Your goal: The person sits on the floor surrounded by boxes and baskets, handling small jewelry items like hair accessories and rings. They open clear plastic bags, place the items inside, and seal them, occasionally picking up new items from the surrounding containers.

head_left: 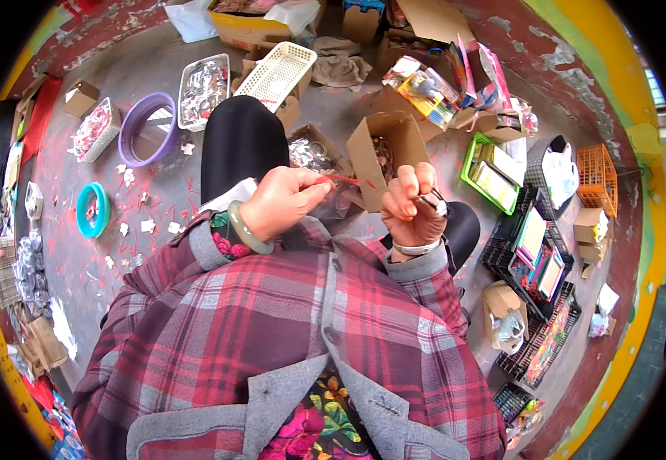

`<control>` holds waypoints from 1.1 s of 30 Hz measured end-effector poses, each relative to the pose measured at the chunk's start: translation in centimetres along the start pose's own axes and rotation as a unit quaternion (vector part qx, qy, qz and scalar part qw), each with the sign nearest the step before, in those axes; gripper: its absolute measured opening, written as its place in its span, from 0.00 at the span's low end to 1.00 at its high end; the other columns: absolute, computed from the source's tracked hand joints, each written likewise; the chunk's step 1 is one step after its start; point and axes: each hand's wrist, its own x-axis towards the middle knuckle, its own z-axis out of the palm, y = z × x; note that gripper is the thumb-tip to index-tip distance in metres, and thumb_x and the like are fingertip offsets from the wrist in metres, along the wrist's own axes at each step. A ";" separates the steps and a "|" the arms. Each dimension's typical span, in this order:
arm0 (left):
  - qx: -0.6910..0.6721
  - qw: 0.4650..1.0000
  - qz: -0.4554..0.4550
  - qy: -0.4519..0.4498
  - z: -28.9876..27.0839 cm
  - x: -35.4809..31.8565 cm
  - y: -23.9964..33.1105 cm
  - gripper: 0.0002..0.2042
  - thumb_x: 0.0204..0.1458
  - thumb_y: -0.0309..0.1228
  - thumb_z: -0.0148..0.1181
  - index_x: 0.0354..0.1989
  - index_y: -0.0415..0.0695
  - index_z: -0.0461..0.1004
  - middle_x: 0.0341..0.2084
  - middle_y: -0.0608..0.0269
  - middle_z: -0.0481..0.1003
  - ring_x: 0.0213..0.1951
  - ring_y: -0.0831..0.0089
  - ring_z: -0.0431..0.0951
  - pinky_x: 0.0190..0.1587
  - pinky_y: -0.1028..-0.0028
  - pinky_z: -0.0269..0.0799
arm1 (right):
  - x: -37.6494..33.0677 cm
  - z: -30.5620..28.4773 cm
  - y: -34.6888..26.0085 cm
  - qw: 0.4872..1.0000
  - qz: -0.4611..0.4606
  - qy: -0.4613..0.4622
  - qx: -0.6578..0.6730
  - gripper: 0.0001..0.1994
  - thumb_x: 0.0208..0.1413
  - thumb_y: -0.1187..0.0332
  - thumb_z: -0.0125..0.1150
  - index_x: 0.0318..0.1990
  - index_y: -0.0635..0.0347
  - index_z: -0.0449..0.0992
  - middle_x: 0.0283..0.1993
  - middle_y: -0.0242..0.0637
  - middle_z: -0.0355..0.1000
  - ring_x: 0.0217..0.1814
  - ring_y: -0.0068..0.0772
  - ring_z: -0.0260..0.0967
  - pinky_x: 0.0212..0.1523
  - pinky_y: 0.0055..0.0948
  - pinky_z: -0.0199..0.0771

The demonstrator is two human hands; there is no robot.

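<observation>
My left hand (281,203) is closed in a pinch on a thin red strip (342,179), which stretches across toward my right hand. Between the curled fingers of my right hand (411,213) sits a small dark, shiny metallic piece (433,202) with a pale tip; its exact kind is too small to make out. Just beyond the hands stands an open cardboard box (362,159) with small items inside. Left of it, a lower box holds a heap of small silvery pieces (311,155), partly hidden by my left hand and knee.
A purple basin (123,142), a teal bowl (83,213) and a white basket of silvery items (203,92) stand to the left. Red and white scraps litter the floor. On the right are a green tray (467,170), an orange crate (598,176) and black crates (501,244).
</observation>
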 end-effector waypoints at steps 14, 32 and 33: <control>-0.048 0.999 -0.004 -0.017 0.3 0.0 -0.2 0.10 0.55 0.27 0.52 0.38 0.32 0.74 0.29 0.63 0.75 0.31 0.81 0.73 0.35 0.80 0.70 | -0.6 -1.0 -0.2 0.987 0.005 0.091 -0.131 0.03 0.51 0.74 0.55 0.32 0.63 0.70 0.37 0.45 0.68 0.30 0.31 0.67 0.31 0.24 0.68; -0.022 1.000 0.013 -0.017 0.4 -0.1 0.0 0.10 0.55 0.28 0.52 0.36 0.33 0.75 0.28 0.65 0.75 0.30 0.82 0.71 0.34 0.81 0.69 | -0.7 -0.9 -0.3 0.950 0.057 0.274 -0.141 0.07 0.53 0.74 0.57 0.39 0.63 0.73 0.32 0.42 0.74 0.28 0.28 0.74 0.25 0.17 0.72; -0.023 1.000 0.010 -0.017 0.3 -0.1 0.0 0.10 0.55 0.28 0.52 0.36 0.33 0.75 0.28 0.65 0.75 0.30 0.82 0.71 0.34 0.81 0.69 | -0.7 -0.8 -0.2 0.947 0.056 0.276 -0.152 0.07 0.53 0.73 0.56 0.39 0.63 0.73 0.32 0.42 0.74 0.28 0.27 0.74 0.24 0.17 0.71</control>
